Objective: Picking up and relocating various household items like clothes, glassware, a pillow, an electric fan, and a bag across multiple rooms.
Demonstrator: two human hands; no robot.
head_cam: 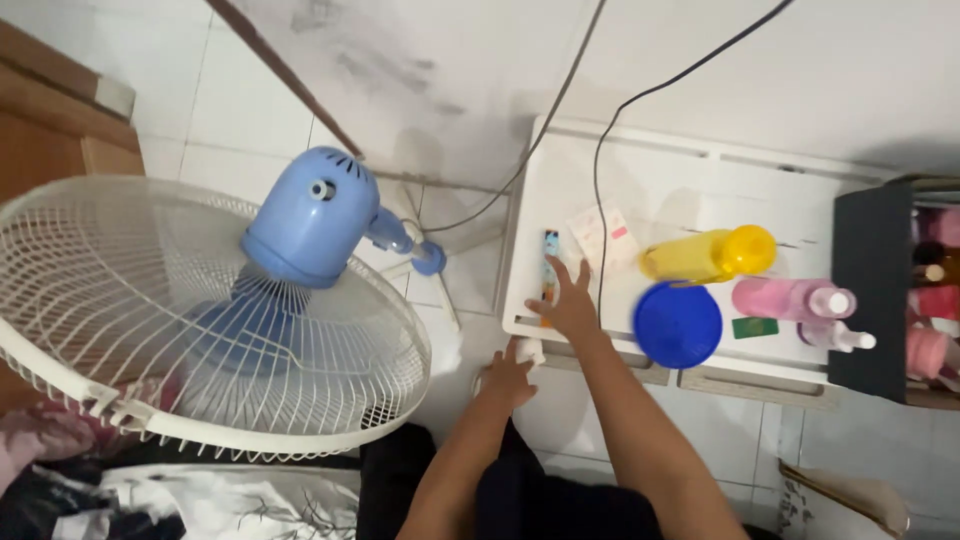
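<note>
Right hand (570,303) flat on cabinet (690,190) edge | left hand (508,378) below rim

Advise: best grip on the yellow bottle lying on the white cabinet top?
Probably wrap the yellow bottle around mid-body, from above. It lies on its side, cap toward the pink bottle; the blue lid sits close on the near side, so a top approach looks clearest.

The round blue plastic lid (677,324) looks smooth and matt; the yellow plastic bottle (708,254) beside it is glossy and slightly translucent; the pink plastic bottle (790,298) shines likewise; the white plastic drawer cabinet (690,190) has a smooth, dull top; the fan's cream wire grille (150,300) looks like coated metal; its blue plastic motor housing (308,218) is smooth with a soft sheen; the white floor tiles (240,110) are glazed and scuffed.
</note>
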